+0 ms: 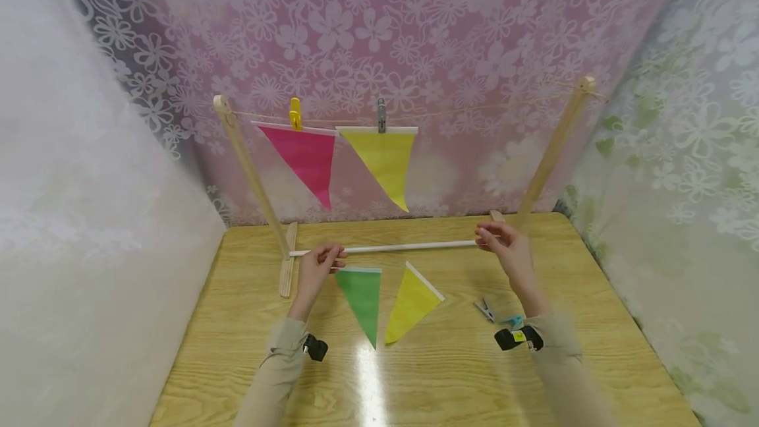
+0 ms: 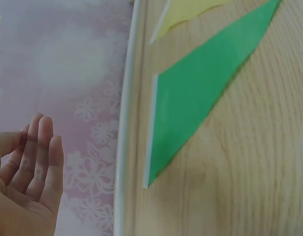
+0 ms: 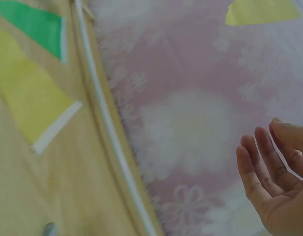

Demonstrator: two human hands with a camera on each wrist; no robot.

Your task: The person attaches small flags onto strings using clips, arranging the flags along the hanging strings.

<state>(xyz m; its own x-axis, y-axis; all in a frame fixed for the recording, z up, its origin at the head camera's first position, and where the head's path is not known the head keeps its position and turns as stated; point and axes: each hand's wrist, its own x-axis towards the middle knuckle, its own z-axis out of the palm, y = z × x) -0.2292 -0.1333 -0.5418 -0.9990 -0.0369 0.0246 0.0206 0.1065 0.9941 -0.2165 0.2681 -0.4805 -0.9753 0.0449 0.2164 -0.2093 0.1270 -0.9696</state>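
fingers (image 2: 53, 164) bend loosely, part-spread, on l hand (image 1: 318, 270) & r hand (image 1: 513, 257) above wood tbl (image 1: 445, 381) by floral backdrop (image 1: 332, 25).

On the table (image 1: 450, 381), 2 flags (image 1: 363, 298) lie before the rod (image 1: 409, 246)

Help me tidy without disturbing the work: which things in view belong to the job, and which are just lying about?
Job, likely: wooden stand, string, pink flag, hung yellow flag, yellow clip, grey clip; loose on the table: green flag, second yellow flag, second grey clip, blue clip.
Just lying about: nothing evident; black wrist devices are worn.
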